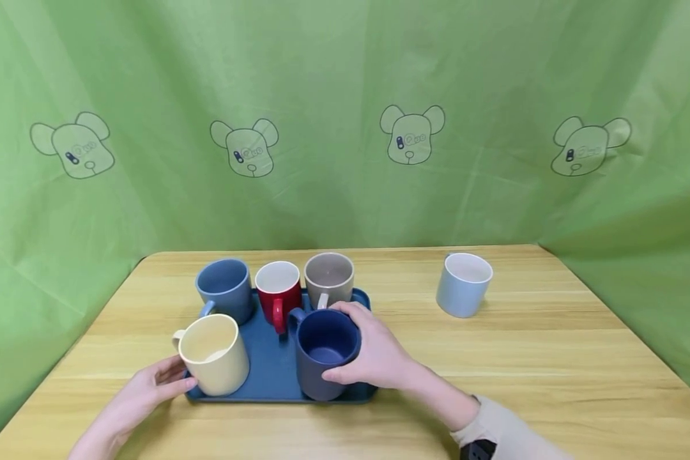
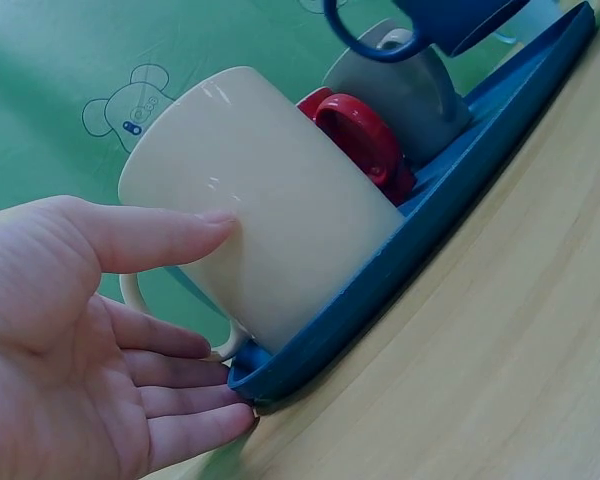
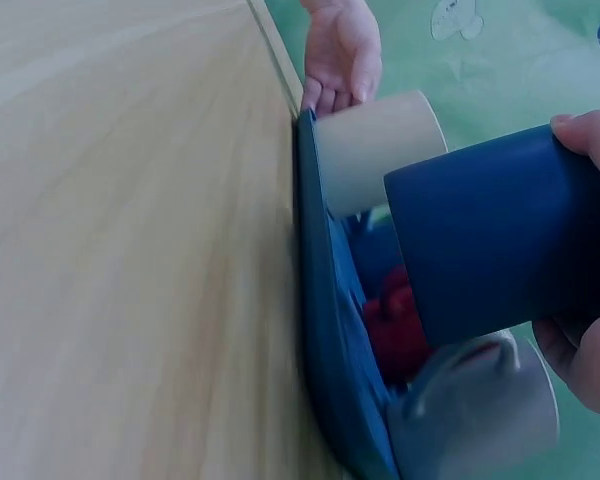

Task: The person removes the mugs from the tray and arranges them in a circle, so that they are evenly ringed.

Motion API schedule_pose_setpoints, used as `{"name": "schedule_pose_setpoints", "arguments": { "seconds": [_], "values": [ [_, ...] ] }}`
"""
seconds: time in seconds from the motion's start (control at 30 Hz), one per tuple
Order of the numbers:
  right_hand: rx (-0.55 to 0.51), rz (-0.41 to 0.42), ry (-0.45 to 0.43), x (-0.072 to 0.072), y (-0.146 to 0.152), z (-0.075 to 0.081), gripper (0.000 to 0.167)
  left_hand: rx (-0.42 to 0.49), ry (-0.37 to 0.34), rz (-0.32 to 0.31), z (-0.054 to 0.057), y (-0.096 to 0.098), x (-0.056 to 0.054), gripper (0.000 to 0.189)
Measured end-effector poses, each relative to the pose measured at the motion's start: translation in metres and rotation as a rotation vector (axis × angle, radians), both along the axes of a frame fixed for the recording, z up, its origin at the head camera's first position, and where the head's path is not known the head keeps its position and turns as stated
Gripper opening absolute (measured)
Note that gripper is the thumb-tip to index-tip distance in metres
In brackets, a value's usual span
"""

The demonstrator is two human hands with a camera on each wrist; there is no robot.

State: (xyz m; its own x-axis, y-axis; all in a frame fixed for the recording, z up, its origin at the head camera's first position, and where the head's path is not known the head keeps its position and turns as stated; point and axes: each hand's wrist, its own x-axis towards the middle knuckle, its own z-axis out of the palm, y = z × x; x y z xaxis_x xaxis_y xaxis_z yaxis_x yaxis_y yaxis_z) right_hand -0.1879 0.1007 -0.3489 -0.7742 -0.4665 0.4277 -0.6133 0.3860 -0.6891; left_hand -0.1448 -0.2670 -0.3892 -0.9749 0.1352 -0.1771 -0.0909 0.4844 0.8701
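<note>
At lower centre of the head view, my right hand grips a navy mug, fingers curled round it, just above a blue tray. At lower left, my left hand reaches, fingers loosely extended, to the tray's corner beside a cream mug.

The right fingers are gripping a navy mug over a blue tray; the left fingers are resting beside a cream mug standing there.
</note>
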Motion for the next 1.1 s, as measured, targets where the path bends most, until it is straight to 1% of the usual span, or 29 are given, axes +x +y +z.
{"name": "schedule_pose_setpoints", "arguments": {
  "seconds": [0.23, 0.47, 0.6, 0.7, 0.8, 1.1],
  "values": [
    [0.033, -0.076, -0.009, 0.002, 0.031, 0.002, 0.083, 0.004, -0.008, -0.005, -0.001, 0.000, 0.000, 0.072],
    [0.035, -0.101, -0.002, 0.001, 0.054, 0.005, 0.082, 0.004, 0.003, -0.010, -0.002, -0.002, -0.001, 0.071],
    [0.040, -0.155, 0.009, -0.002, 0.066, 0.006, 0.080, 0.010, -0.006, -0.013, -0.002, -0.002, -0.002, 0.072],
    [0.038, -0.198, 0.015, -0.006, 0.073, 0.005, 0.080, 0.016, -0.013, -0.005, -0.001, -0.002, -0.002, 0.072],
    [0.035, -0.235, 0.023, -0.011, 0.080, 0.004, 0.079, 0.013, -0.009, -0.013, -0.001, -0.002, -0.002, 0.072],
    [0.046, -0.345, 0.012, -0.030, 0.101, -0.005, 0.080, 0.002, -0.011, -0.007, -0.002, -0.003, -0.001, 0.072]
  ]
}}
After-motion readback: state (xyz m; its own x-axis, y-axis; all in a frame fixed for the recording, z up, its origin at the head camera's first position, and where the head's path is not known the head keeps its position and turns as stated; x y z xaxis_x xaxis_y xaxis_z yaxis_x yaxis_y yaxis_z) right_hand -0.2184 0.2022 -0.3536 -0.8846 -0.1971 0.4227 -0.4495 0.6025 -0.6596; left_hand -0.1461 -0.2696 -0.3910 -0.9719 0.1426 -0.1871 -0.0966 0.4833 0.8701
